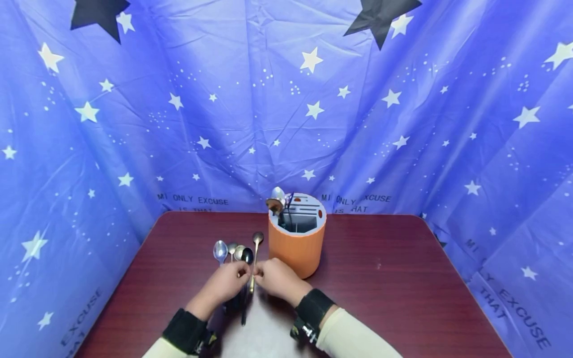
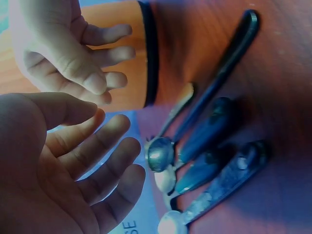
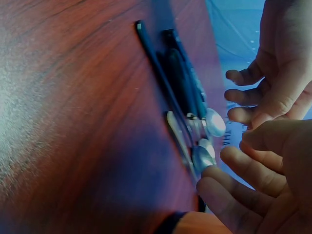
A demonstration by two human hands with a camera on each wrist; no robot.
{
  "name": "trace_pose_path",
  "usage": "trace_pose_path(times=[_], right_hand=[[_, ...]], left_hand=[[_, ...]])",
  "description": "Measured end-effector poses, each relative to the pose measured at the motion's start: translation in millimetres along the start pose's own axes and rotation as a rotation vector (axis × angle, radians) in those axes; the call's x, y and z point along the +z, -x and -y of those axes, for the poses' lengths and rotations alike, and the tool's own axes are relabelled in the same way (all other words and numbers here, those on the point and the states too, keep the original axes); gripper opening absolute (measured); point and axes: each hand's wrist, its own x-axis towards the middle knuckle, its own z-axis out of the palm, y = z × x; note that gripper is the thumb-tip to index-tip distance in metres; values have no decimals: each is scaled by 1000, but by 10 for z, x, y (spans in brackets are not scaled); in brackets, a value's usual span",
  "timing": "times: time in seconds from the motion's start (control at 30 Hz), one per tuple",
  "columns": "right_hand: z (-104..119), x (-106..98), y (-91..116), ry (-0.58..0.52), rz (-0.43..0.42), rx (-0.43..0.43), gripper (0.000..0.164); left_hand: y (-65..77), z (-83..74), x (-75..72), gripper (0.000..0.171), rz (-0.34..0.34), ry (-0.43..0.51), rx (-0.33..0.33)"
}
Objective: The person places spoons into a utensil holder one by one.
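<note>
My left hand [image 1: 227,279] hovers over the lower parts of a row of spoons on the table, its fingers loosely bent with nothing between them. Beside it, close to the orange holder [image 1: 296,254], is my right hand [image 1: 278,279], also empty with relaxed fingers. The row has a silver spoon [image 1: 220,250] at the left, a black spoon [image 1: 247,255] and a slim gold spoon [image 1: 257,238] at the right. Two smaller spoons lie between the silver and black ones. Dark handles [image 2: 207,168] show in the left wrist view.
The round holder stands upright, with spoons [image 1: 275,201] leaning out of its left side and grey compartments inside. A dark red wooden table [image 1: 380,288] lies under everything. Blue star-patterned cloth [image 1: 286,124] hangs behind and at both sides.
</note>
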Motion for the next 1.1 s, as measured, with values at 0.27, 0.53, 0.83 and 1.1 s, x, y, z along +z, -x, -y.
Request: trace_pose_path(times=[0.27, 0.53, 0.83, 1.1], right_hand=[[-3, 111, -23, 73, 6, 1, 16], [-3, 197, -29, 100, 11, -3, 15], [-9, 305, -52, 131, 35, 9, 8], [0, 338, -80, 172, 60, 24, 9]], left_hand=[[85, 68, 75, 11, 18, 31, 0], [124, 134, 136, 10, 23, 22, 2], [167, 145, 159, 10, 58, 25, 7], [180, 160, 163, 11, 65, 26, 29]])
